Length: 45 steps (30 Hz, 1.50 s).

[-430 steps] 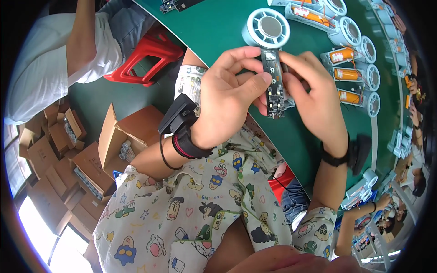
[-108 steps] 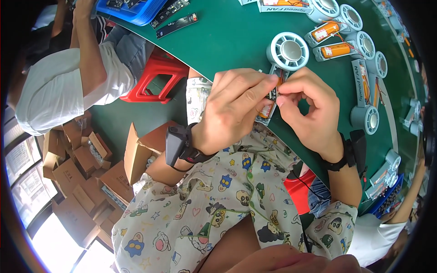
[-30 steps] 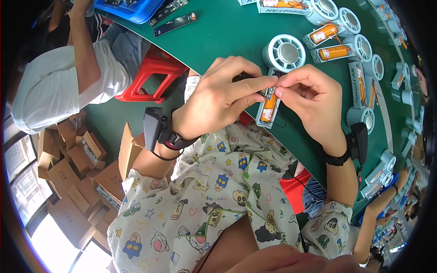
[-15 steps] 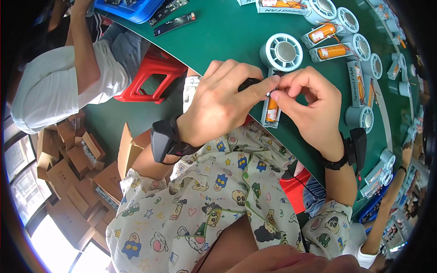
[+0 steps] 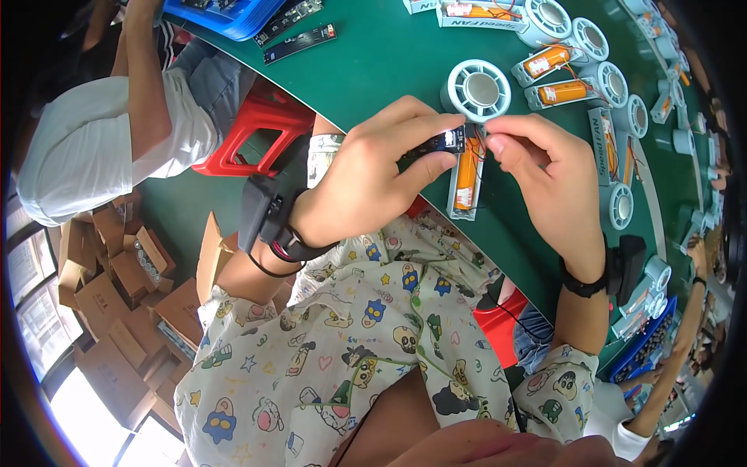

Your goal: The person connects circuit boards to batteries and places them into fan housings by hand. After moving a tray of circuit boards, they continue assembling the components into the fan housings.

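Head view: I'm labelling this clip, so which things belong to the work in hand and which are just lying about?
In use:
- circuit board, in left hand
- fan with orange battery, near right hand

Apparently just about:
- red stool
- cardboard boxes

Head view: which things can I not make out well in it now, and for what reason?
All in the head view:
- Circuit board: its left part is hidden by the left hand.
- Right hand: whether its thumb and forefinger pinch anything is too small to tell.
- Blue tray: cut off by the upper edge.
- Distant fan units: too small and bent near the fisheye rim for details.
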Tool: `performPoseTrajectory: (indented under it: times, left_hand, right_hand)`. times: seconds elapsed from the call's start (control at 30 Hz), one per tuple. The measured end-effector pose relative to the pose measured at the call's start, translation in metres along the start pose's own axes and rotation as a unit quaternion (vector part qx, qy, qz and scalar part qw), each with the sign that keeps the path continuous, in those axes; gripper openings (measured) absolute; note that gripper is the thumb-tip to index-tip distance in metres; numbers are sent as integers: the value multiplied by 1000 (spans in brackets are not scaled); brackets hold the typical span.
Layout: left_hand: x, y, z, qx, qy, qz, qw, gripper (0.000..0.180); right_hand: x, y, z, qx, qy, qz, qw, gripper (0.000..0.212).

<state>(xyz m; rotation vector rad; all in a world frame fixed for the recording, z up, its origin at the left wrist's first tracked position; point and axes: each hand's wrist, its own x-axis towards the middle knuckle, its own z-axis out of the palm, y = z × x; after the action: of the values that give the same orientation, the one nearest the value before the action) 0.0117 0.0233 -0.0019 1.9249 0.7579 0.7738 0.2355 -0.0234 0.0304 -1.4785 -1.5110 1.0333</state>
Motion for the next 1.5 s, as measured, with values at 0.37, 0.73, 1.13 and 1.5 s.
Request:
performPoseTrajectory:
  times: [0.37, 0.73, 1.13, 1.5]
  left_hand:
    - [3, 6, 17, -307, -1, -170, 937, 36]
    - [1, 6, 28, -254, 71, -249, 932, 34]
    - [-1, 6, 27, -231, 59, -253, 938, 34]
    - [3, 1, 25, -245, 46, -267, 931, 35]
  right_hand:
    - [4, 23, 17, -86, 34, -130, 987, 12]
    - [-4, 11, 31, -351, 135, -226, 899, 21]
    - [-5, 3, 19, -366, 4, -91, 926, 31]
    - [-4, 5, 5, -274, 25, -163, 947, 17]
